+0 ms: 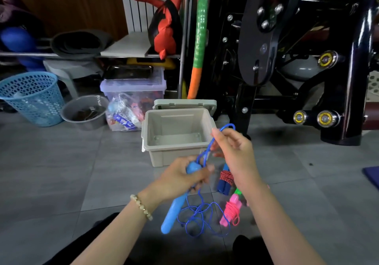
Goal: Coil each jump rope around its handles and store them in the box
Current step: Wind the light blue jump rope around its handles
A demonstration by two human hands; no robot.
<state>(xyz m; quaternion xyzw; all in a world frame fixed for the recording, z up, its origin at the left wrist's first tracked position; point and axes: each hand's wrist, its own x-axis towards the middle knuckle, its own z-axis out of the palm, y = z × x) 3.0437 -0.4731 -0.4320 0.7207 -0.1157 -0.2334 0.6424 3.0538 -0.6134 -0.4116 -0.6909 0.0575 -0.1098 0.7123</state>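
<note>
Head-worn view, forward and down

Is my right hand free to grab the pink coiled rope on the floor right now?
Probably not yet. The right hand pinches a loop of the blue cord. The pink rope lies uncovered on the floor just below it, so letting go should clear the way.

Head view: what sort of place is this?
Probably a home gym or exercise storage corner: a black exercise machine, a rolled grey mat and a padded hoop leaning beside the machine.
</note>
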